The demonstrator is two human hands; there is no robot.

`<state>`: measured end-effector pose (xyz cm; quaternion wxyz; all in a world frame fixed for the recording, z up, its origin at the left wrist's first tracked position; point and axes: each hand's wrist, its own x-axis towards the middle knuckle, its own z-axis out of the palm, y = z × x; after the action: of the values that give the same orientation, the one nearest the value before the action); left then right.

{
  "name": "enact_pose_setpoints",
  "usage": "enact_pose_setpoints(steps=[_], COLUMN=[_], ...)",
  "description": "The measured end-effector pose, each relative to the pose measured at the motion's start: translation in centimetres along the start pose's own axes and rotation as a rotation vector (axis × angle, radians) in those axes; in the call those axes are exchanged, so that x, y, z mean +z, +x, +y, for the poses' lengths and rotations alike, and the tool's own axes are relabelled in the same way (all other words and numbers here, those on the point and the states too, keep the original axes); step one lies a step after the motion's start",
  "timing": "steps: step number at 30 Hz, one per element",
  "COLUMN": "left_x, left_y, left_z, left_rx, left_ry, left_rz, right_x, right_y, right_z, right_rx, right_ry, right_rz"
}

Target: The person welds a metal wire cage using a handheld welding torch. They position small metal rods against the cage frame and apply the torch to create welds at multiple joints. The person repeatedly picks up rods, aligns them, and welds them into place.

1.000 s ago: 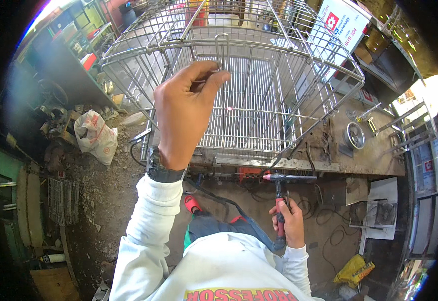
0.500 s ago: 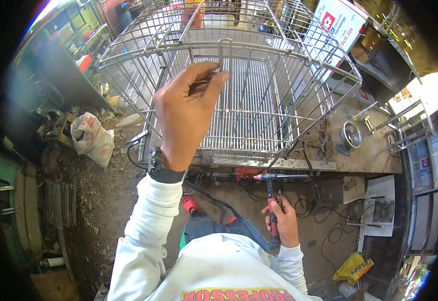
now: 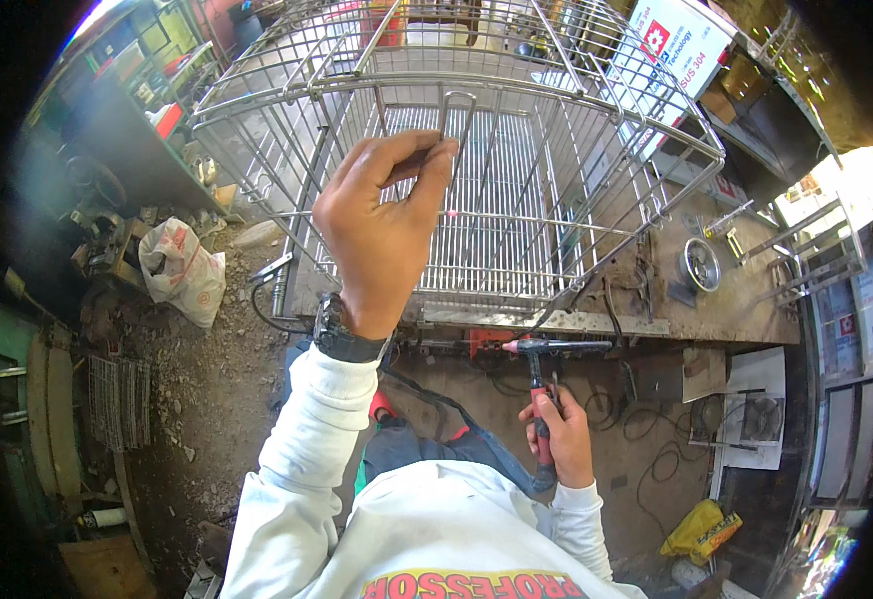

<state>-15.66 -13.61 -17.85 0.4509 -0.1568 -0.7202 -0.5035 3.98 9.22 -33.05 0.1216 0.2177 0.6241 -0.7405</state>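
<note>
A large wire cage [image 3: 546, 224] of shiny metal rods stands on the workbench in front of me. At its near side, my left hand [image 3: 374, 225] is closed in a pinch on a U-shaped metal rod [image 3: 472, 105], its rounded bend pointing up. The rod's lower part is partly hidden by my fingers, and I cannot tell whether it is fixed to the cage. Below the bench edge, at right, my right hand [image 3: 566, 441] is wrapped round a welding torch [image 3: 539, 379]. The torch's pink nozzle points left, and a dark cable runs from its handle.
A metal bowl [image 3: 699, 265] sits on the bench right of the cage. Cables [image 3: 671, 464] lie on the floor at right, near a yellow bag [image 3: 701, 531]. A white sack [image 3: 183, 272] stands at left, above wire grids [image 3: 120, 402]. Metal frames stand at far right.
My left hand has shifted slightly down and right, and the U-shaped rod has moved right with it, leaning a little. The torch in my right hand has barely moved.
</note>
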Motion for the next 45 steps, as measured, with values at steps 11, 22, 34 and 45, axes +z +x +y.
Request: enact_pose_setpoints(steps=[11, 22, 34, 45], left_x=[-0.2, -0.3, 0.4, 1.2], left_y=[0.3, 0.0, 0.0, -1.2], left_z=[0.3, -0.4, -0.5, -0.3], left_rx=[-0.047, -0.083, -0.031, -0.066], left_ry=[-0.018, 0.050, -0.032, -0.048], left_rz=[0.003, -0.053, -0.134, -0.166], right_x=[-0.1, 2.0, 14.7, 15.8], right_y=[0.1, 0.2, 6.0, 9.6], right_z=[0.4, -1.2, -19.7, -19.9], right_rx=[0.011, -0.202, -1.188, -1.377], right_ry=[0.022, 0.091, 0.139, -0.073], right_rz=[0.017, 0.117, 0.201, 0.452])
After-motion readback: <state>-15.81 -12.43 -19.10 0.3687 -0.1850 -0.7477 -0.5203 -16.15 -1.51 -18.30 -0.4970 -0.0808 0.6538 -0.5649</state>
